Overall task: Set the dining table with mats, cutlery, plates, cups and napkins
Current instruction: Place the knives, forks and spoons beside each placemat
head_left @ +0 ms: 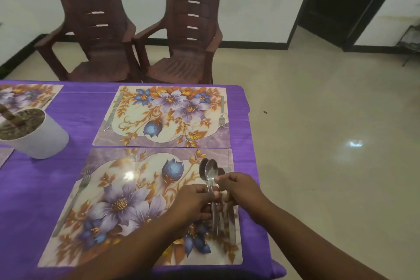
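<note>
Obstacles: white plant pot (38, 136) at left of table (75, 109); two brown chairs (141, 36) behind far edge. Open room: bare cloth between pot and mats; floor (329, 132) right of table.

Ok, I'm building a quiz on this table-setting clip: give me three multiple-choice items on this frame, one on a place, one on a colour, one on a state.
1. Where does the fork on the near floral placemat lie?
A. left edge
B. centre
C. off the mat

2. What colour is the tablecloth?
A. green
B. purple
C. white

3. What are the two hands doing?
A. resting flat
B. holding a bunch of steel spoons
C. lifting the pot

Answers:
1 A, the steel fork lies along that mat's left edge.
2 B, purple cloth shows between the mats.
3 B, the left hand and the right hand both grip the steel spoons.
</note>
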